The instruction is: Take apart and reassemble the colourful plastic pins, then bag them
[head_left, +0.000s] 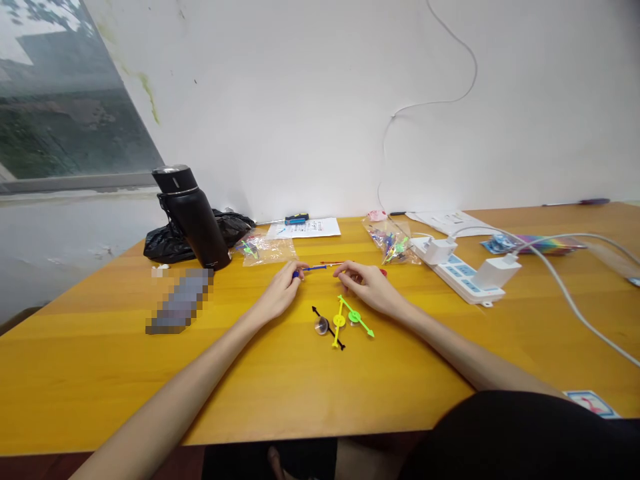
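Observation:
My left hand [283,291] has its fingers closed on a blue arrow spinner [315,268], whose shaft points right along the table. Across from it, my right hand [369,287] rests with loosely curled fingers, and I see nothing held in them. A red arrow spinner [336,263] lies just beyond, partly hidden behind the right hand. Nearer to me, between my forearms, three more arrow spinners lie close together: a black one [334,335], a yellow one [339,321] and a green one [361,322]. A clear round piece [321,325] sits at the black spinner.
A black bottle [195,217] and a black plastic bag [167,241] stand left, near a blurred-out flat item [181,300]. Clear bags of small parts [265,248], a paper sheet [313,228] and a screwdriver [296,219] lie behind. At right is a power strip [463,277] with cables.

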The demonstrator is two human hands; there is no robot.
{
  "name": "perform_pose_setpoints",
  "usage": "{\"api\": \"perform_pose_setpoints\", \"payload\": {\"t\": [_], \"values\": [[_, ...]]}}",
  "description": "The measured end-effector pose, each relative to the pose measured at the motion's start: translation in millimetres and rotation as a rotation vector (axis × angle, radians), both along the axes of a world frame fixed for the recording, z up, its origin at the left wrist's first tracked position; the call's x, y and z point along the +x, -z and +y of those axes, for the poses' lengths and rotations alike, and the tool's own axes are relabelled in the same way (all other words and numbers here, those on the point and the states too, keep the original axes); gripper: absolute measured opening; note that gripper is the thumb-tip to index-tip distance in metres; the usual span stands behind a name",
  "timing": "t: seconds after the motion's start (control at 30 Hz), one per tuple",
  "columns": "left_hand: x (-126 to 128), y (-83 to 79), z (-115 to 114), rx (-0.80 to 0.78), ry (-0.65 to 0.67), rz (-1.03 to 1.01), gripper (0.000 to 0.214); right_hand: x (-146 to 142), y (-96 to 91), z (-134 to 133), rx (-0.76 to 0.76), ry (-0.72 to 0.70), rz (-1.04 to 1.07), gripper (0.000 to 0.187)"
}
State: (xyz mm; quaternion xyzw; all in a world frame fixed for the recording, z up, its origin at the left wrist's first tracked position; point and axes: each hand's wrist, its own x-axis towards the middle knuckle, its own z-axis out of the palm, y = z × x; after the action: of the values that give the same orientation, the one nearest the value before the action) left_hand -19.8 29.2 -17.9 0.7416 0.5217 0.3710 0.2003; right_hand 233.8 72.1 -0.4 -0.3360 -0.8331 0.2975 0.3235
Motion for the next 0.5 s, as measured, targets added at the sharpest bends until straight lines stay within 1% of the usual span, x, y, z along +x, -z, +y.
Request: {"api": "perform_pose_setpoints", "payload": {"t": [0.07, 0.1, 0.17, 0.2, 0.23, 0.3, 0.4, 0.5], "values": [[6, -1.9, -3, -0.045, 0.017, -0.138, 0.031, -1, -1.2, -2, 0.05, -0.02, 0.011, 0.024], [9, -3.2, -5, -0.068, 0.048, -0.21, 0.032, -1, -2.2, -3, 0.067, -0.041, 0.019, 0.024], [17, -6.6, -10, -0.096, 0.15, -0.323, 0.038, -2, -5.1, -7, 0.086, -0.104, 0.041, 0.031], [21, -8.6, -12, -0.101, 0.2, -0.348, 0.04, -2, -6.8, -9, 0.094, -0.139, 0.05, 0.035], [23, -10.7, -15, -0.104, 0.237, -0.35, 0.041, -2, -8.6, -10, 0.103, -0.173, 0.052, 0.038], [27, -14.1, -19, -0.106, 0.28, -0.318, 0.039, -3, -12.0, -13, 0.135, -0.227, 0.036, 0.038], [27, -17.1, -22, -0.11, 0.301, -0.276, 0.035, -3, -14.6, -14, 0.207, -0.272, 0.003, 0.03], [28, -18.8, -25, -0.114, 0.311, -0.269, 0.03, -3, -14.0, -12, 0.206, -0.292, 0.007, 0.028]]}}
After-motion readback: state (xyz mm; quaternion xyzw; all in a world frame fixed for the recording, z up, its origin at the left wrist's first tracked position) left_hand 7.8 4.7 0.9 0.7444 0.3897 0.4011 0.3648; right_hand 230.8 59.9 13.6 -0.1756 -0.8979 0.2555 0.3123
